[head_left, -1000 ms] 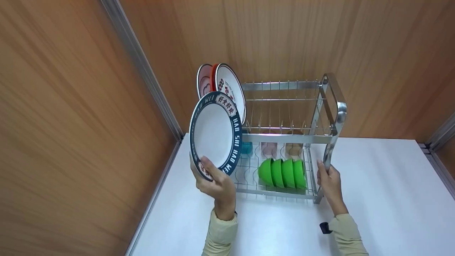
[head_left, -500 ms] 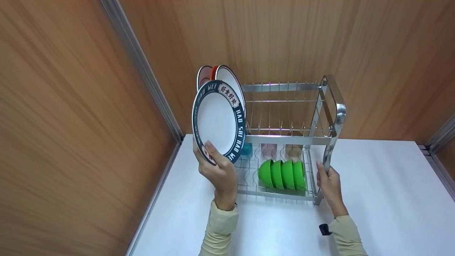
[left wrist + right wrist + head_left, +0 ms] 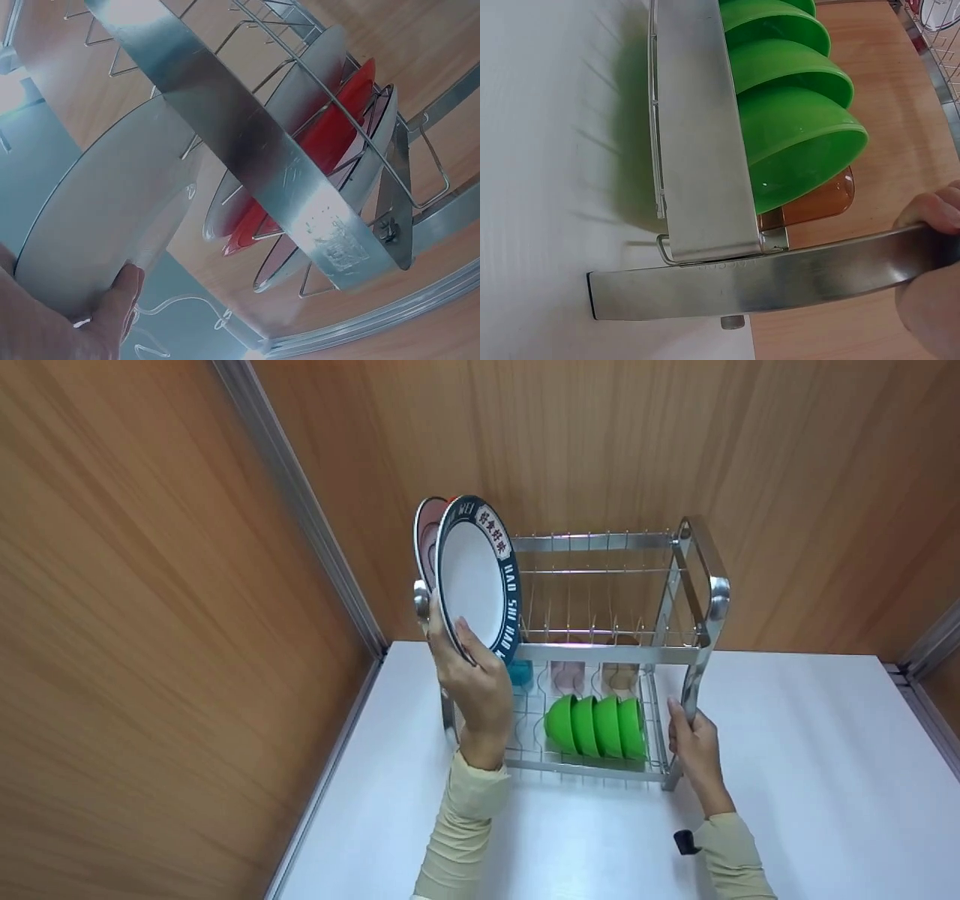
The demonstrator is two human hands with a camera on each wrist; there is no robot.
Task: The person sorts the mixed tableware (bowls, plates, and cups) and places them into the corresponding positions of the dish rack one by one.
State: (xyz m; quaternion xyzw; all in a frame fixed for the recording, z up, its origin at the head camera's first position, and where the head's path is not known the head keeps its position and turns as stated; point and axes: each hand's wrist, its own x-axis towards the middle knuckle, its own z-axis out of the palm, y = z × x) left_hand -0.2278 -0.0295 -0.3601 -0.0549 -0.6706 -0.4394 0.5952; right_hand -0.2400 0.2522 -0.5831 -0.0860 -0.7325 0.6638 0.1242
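My left hand (image 3: 476, 690) pinches the lower edge of a white plate with a dark blue lettered rim (image 3: 471, 577), thumb on its face. The plate stands nearly upright at the left end of the upper tier of a metal dish rack (image 3: 600, 654). Its underside faces the left wrist view, beside the rack's wires. A pink plate (image 3: 426, 536), a red plate (image 3: 322, 150) and another white plate lean in the tier behind; the held plate mostly hides them in the head view. My right hand (image 3: 697, 746) grips the rack's front right leg (image 3: 795, 277).
Several green bowls (image 3: 596, 727) stand on edge in a row on the lower tier. Behind them are a blue cup (image 3: 519, 673), a pink cup (image 3: 568, 679) and a brown cup (image 3: 619, 679). Wooden panels (image 3: 585, 442) enclose the white table (image 3: 810, 735) at the back and left.
My left hand has carried the blue-rimmed plate up and away from me, slightly right, and turned it more edge-on toward the other plates. The right hand keeps its grip on the leg.
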